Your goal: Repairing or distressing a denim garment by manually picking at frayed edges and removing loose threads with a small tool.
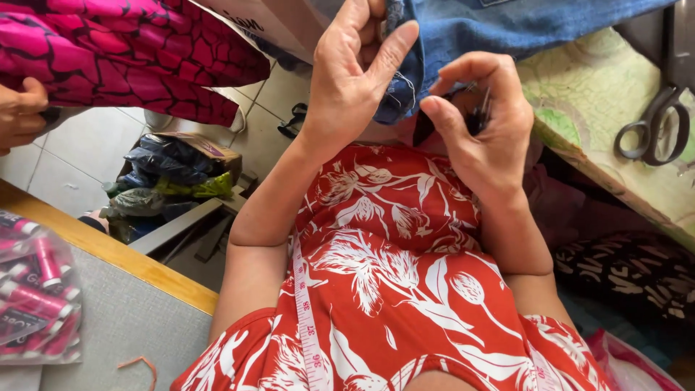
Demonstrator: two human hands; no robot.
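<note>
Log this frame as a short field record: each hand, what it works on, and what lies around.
left hand: pinches the frayed edge of the blue denim garment
right hand: grips a small dark tool, kind unclear, at the denim edge
on person: measuring tape draped over a red floral dress
table: large scissors on a green patterned cover
near left: bag of pink thread spools
other person: a hand holding pink fabric

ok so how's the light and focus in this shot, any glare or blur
Head view: even daylight with soft shadows; the left hand, right hand and frayed denim edge are fairly sharp. Mild glare on the bag of pink thread spools at the left edge. The scissors look slightly soft, and the wide lens bends the frame edges.
</note>
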